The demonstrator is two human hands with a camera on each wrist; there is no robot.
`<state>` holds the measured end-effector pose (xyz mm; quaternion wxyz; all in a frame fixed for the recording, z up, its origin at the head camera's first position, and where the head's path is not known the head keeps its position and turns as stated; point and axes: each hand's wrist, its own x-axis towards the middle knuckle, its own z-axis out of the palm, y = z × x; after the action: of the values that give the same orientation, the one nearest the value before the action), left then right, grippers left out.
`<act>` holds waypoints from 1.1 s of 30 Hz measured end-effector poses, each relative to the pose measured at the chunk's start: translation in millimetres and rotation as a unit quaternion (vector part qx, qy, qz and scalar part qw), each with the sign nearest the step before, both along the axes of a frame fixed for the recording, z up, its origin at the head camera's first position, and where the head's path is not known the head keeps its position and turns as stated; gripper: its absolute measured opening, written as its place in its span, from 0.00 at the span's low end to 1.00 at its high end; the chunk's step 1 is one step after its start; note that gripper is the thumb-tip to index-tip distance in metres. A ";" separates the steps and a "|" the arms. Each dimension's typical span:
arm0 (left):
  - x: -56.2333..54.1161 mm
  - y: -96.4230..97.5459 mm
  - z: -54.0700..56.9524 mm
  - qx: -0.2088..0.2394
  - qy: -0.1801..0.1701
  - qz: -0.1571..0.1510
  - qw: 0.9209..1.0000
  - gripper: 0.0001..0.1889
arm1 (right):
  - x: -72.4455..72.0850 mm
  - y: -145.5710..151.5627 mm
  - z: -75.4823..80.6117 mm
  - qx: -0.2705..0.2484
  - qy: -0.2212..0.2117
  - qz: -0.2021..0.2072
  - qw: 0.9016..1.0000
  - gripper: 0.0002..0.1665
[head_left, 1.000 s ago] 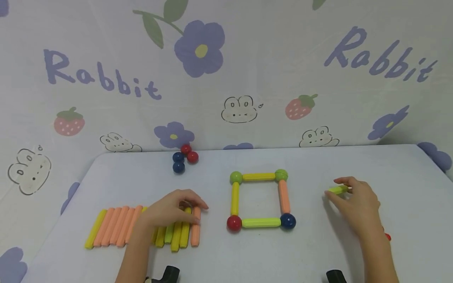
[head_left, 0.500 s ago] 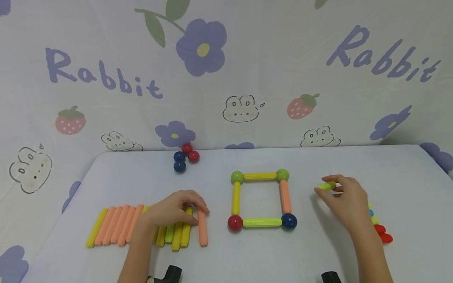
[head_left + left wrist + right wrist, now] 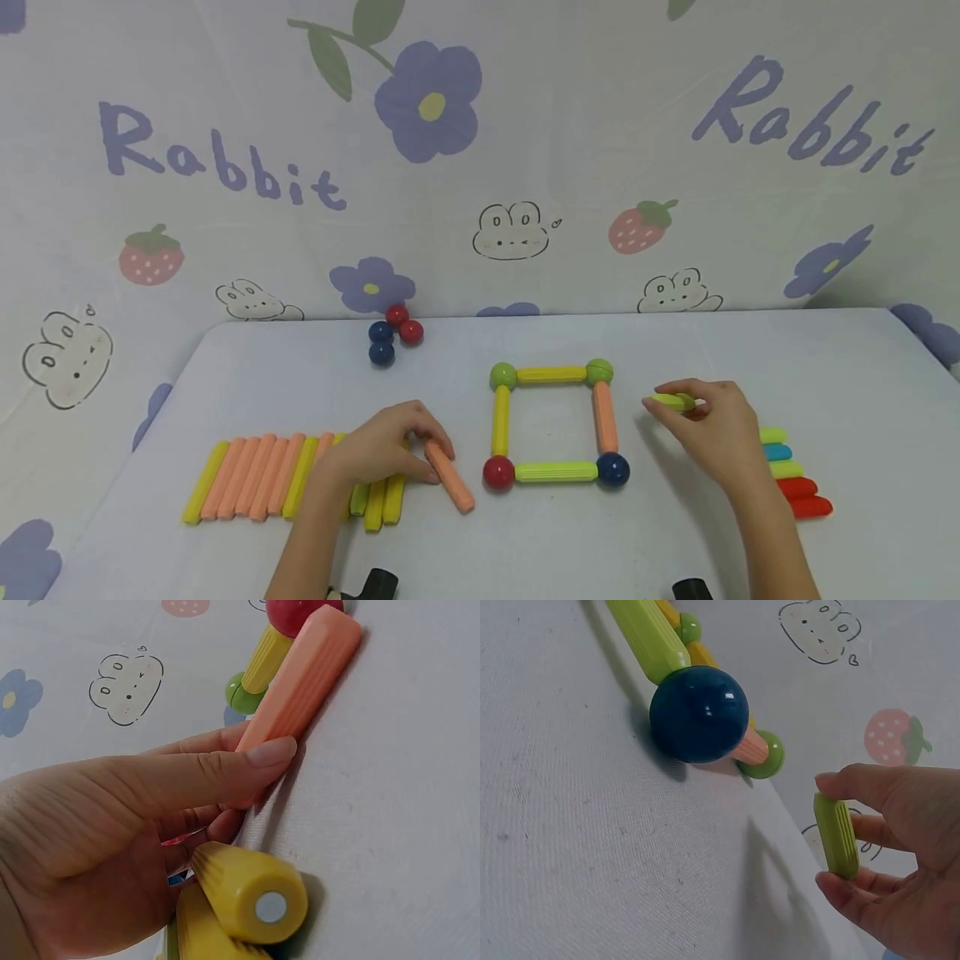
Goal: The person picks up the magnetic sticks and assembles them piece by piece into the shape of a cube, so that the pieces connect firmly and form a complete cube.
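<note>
My left hand (image 3: 382, 446) pinches an orange magnetic rod (image 3: 452, 479) between thumb and fingers, tilted beside the row of rods; in the left wrist view the orange rod (image 3: 307, 682) points away past the thumb. Yellow rods (image 3: 251, 896) lie just under that hand. Held up over the table at the right, a short yellow-green rod (image 3: 675, 402) is pinched in my right hand (image 3: 712, 429); the right wrist view shows the rod (image 3: 836, 836) between thumb and fingertips. Between the hands lies a square of rods with ball corners: a red ball (image 3: 498, 473), a blue ball (image 3: 612, 470) and two green balls (image 3: 502, 376).
A row of orange and yellow rods (image 3: 247, 479) lies at the left, partly behind the left forearm. Two red and two blue balls (image 3: 382, 353) sit at the back edge. Several short coloured rods (image 3: 798, 487) lie right of the right forearm, on the white table (image 3: 862, 375).
The left hand has drawn the orange rod rightward out of the row and turned it aslant. The right hand has moved left with the yellow-green rod, uncovering the short rods behind it.
</note>
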<state>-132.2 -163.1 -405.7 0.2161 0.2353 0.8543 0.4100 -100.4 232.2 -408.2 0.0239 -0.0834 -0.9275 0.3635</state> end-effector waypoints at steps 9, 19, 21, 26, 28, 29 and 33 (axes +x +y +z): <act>1.1 1.8 3.0 0.003 0.001 0.019 1.000 0.11 | 0.4 -5.7 5.9 -0.016 -0.017 0.011 1.000 0.30; -2.0 -3.6 6.8 0.037 -0.006 0.051 0.998 0.10 | 2.0 -29.8 15.7 -0.050 -0.018 0.057 0.997 0.25; -3.2 -3.0 7.3 0.050 -0.005 0.055 0.997 0.09 | 2.2 -37.0 16.7 -0.061 -0.013 0.070 0.996 0.24; -5.0 0.7 8.8 0.076 -0.017 0.066 0.995 0.10 | 5.3 -56.0 19.1 -0.093 0.001 0.105 0.990 0.19; -4.6 1.3 9.8 0.083 -0.028 0.073 0.993 0.11 | 6.2 -62.7 19.0 -0.097 0.007 0.117 0.988 0.17; -4.3 1.4 10.3 0.086 -0.030 0.075 0.993 0.11 | 6.5 -65.8 18.8 -0.100 0.009 0.121 0.988 0.16; -2.9 2.7 12.2 0.101 -0.035 0.075 0.991 0.12 | 6.6 -77.0 15.3 -0.114 0.013 0.135 0.984 0.15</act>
<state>-135.1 -160.4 -393.5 0.1897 0.1771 0.8157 0.5170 -93.8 155.3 -392.9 -0.0230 0.0456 -0.8824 0.4677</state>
